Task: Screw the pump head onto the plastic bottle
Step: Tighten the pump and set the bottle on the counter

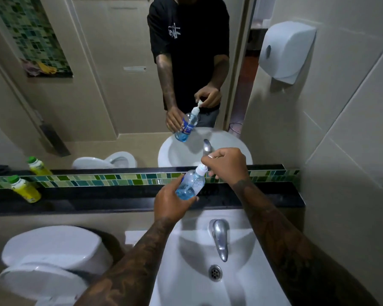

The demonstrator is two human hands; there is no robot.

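A clear plastic bottle with blue liquid in its lower part is tilted, its neck pointing up and to the right. My left hand grips its lower body from below. A white pump head sits on the bottle's neck. My right hand closes its fingers around the top of the pump head, hiding the nozzle. Both hands hover above the black ledge, in front of the mirror, which reflects the bottle and both hands.
A white sink with a chrome tap lies below the hands. A yellow bottle with a green cap stands on the ledge at the left. A toilet is at the lower left; a white dispenser hangs on the right wall.
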